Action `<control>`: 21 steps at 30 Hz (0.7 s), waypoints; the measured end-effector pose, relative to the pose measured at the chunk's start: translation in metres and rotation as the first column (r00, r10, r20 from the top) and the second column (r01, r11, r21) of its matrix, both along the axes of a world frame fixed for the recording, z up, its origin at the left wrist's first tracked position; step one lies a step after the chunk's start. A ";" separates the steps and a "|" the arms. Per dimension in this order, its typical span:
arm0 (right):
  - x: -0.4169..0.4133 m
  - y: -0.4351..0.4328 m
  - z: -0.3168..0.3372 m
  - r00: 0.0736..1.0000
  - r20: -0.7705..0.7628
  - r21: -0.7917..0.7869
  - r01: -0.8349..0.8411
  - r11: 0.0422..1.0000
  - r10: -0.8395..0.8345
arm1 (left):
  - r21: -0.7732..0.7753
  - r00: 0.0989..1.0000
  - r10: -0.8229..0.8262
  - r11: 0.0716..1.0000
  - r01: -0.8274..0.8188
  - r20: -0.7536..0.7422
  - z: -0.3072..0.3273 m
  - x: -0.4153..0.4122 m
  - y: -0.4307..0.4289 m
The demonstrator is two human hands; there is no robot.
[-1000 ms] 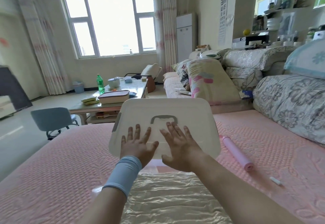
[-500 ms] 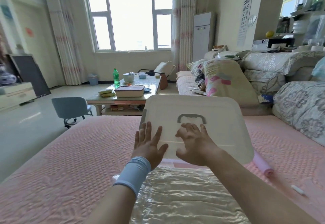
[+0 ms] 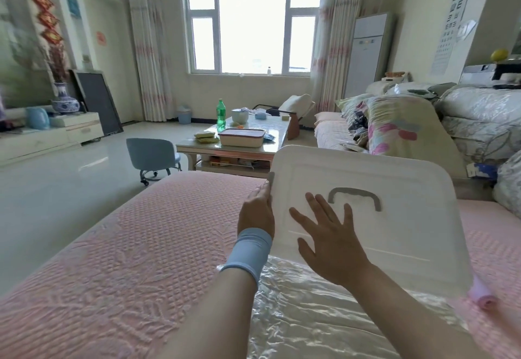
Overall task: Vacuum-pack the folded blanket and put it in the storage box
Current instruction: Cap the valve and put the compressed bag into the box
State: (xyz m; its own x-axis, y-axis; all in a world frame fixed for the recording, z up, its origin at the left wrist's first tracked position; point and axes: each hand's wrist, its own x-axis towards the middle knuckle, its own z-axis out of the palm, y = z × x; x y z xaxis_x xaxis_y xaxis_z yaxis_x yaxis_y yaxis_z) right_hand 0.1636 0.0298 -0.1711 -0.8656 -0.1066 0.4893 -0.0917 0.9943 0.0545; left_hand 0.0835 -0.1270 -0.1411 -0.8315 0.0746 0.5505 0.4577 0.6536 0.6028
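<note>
The right hand (image 3: pixel 329 243) lies flat on the white storage-box lid (image 3: pixel 394 178), fingers spread, just short of its grey handle (image 3: pixel 355 193). The left hand (image 3: pixel 256 212) sits against the lid's left edge beside a grey latch (image 3: pixel 271 181); whether its fingers hook the rim cannot be told. The vacuum-bagged blanket (image 3: pixel 324 316) lies outside the box, just on the lid's near side. Lifted from one side only, the lid could tip and knock the pink cylinder (image 3: pixel 483 296) at its right corner.

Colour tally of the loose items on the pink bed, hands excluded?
White: 1, storage box lid
Silvery: 1, vacuum bag
Pink: 1, tube
Total: 3
</note>
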 end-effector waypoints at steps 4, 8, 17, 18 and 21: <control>-0.001 0.006 0.000 1.000 0.007 -0.019 -0.020 1.000 0.021 | -0.021 1.000 0.025 0.999 -0.025 -0.014 -0.002 -0.007 0.004; -0.003 0.004 0.000 1.000 -0.006 -0.019 -0.026 0.999 0.026 | -0.035 0.989 0.105 0.994 -0.102 0.104 -0.001 -0.015 0.004; -0.008 0.020 0.014 0.998 -0.038 -0.083 -0.046 0.995 0.043 | -0.216 0.996 -0.030 0.975 0.047 0.079 0.002 -0.013 0.006; -0.008 0.023 0.016 0.998 -0.060 -0.081 -0.041 0.996 0.036 | -0.270 0.980 -0.055 0.957 0.107 0.191 -0.001 -0.011 0.007; -0.007 0.037 0.022 1.000 0.000 -0.060 0.011 0.998 -0.011 | -0.447 0.966 0.033 0.890 0.087 0.256 -0.002 -0.013 0.009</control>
State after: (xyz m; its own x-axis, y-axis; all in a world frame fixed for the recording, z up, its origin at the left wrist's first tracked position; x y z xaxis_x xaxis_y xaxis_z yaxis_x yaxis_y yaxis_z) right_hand 0.1566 0.0671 -0.1487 -0.8662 -0.0677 0.4951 -0.0808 0.9967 -0.0052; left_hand 0.0707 -0.1184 -0.1430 -0.9304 0.2885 0.2260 0.3531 0.8709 0.3420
